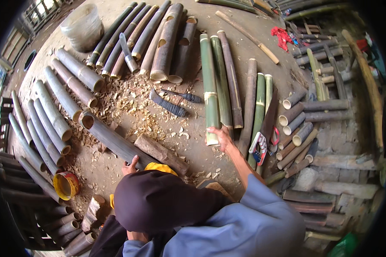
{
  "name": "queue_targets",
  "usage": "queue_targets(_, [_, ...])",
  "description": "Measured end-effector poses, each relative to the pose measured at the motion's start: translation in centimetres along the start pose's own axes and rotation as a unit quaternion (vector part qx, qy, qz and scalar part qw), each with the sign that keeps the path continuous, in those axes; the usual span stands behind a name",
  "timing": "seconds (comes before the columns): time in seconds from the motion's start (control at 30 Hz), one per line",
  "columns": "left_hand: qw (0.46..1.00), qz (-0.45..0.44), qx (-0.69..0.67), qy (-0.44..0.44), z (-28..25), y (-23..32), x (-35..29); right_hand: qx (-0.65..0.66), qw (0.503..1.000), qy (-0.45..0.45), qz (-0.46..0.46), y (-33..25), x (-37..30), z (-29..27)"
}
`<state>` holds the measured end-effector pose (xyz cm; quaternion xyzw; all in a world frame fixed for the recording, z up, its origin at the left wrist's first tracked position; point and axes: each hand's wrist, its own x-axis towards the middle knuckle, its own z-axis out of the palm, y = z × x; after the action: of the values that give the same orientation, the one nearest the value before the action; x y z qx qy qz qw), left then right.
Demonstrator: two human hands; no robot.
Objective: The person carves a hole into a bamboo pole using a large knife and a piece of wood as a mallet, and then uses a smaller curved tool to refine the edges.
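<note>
My right hand (pixel 221 138) is closed round the near end of a green bamboo tube (pixel 210 96), which lies pointing away from me. Beside it lie another green tube (pixel 224 81) and a dark one (pixel 231 77). My left hand (pixel 130 166) grips the side of a dark grey bamboo tube (pixel 116 136) that slants to the far left, its open end showing. Dark brown cloth (pixel 158 210) hides part of my left forearm and the tube's near end. A short log (pixel 162 154) lies alongside that tube. Farther off are two curved blades with black-wrapped handles (pixel 169 106) (pixel 188 97).
Pale shavings (pixel 128 100) litter the floor. Bamboo tubes (pixel 51 109) line the left, and notched ones (pixel 169 40) stand out at the far side. A saw with a white and red handle (pixel 259 147), a yellow tin (pixel 66 185), a clear tub (pixel 82 28) and stacked tubes (pixel 302 132) surround me.
</note>
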<state>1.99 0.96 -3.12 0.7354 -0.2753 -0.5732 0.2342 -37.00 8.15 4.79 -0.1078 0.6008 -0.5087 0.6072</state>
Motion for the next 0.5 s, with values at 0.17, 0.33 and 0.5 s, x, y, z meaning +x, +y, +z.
queue_targets(0.17, [0.993, 0.054, 0.006, 0.101, 0.0, -2.9, -1.4, -0.104, 0.985, 0.084, -0.107, 4.1, -1.6, -0.7])
queue_targets(0.33, [0.945, 0.316, -0.075, -0.021, 4.3, 4.1, -4.8, 0.023, 0.994, 0.014, -0.102, 2.6, -5.7, 4.3])
queue_targets(0.5, [0.923, 0.348, -0.049, -0.158, 5.9, 13.9, -5.9, -0.111, 0.953, 0.009, -0.282, 5.8, -5.6, 8.3])
